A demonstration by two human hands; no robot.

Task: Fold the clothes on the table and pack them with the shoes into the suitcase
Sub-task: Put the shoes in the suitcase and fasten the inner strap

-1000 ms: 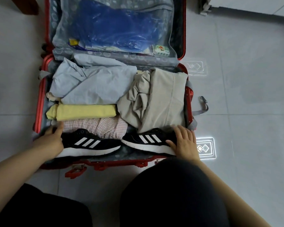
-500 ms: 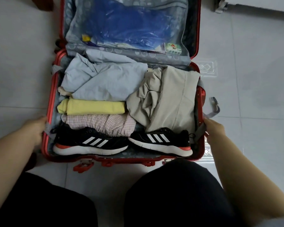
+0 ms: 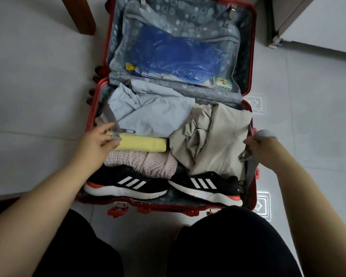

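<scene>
The open red suitcase on the floor holds folded clothes and 2 black sneakers. The left hand pinches a grey strap buckle; the right hand grips the opposite strap.

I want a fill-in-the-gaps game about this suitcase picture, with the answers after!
The shoes lie in a ____ suitcase.
Each shoe shows ____ white stripes.
The roll by the left hand is ____.
The left hand and right hand each pinch a grey ____.
Missing words: red, three, yellow, strap.
</scene>
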